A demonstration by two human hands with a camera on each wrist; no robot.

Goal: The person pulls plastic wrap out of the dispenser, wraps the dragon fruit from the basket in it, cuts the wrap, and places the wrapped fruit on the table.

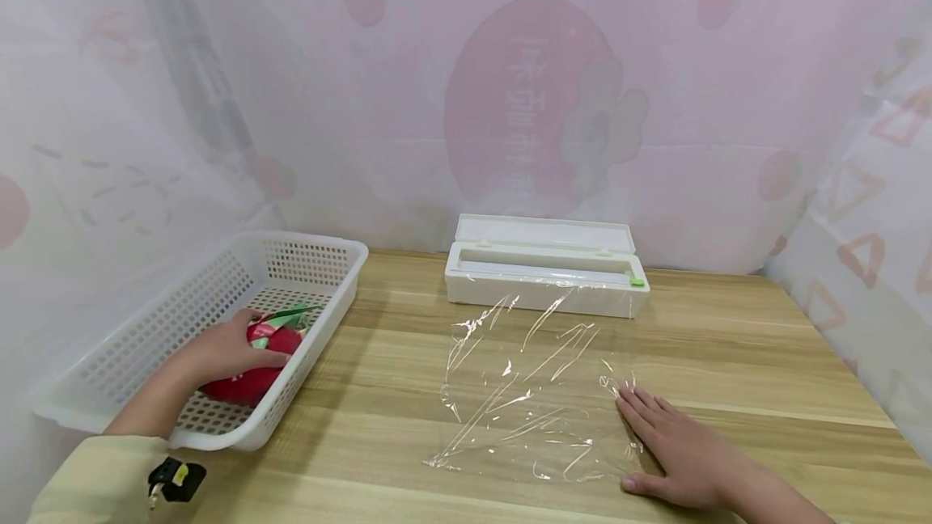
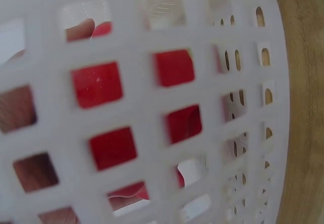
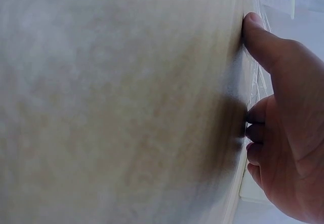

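My left hand point(image 1: 227, 350) reaches into a white perforated plastic basket point(image 1: 357, 281) and grips a red dragon fruit point(image 1: 243, 386) with green, leaf-like tips. Its glossy red skin also shows through the basket holes in the left wrist view, where the basket wall hides most of the hand. A sheet of clear cling film point(image 1: 531, 403) lies on the table, drawn out from a white dispenser box point(image 1: 539, 297) with its lid up. Flat on the table, my right hand point(image 1: 673, 447) presses the film's right edge, fingers straight and thumb spread.
The wooden table point(image 1: 786, 395) runs back to a pale printed curtain point(image 1: 408, 128). More curtain hangs at both sides. A small green slider point(image 1: 637, 282) sits at the right end of the dispenser. The basket stands at the table's left.
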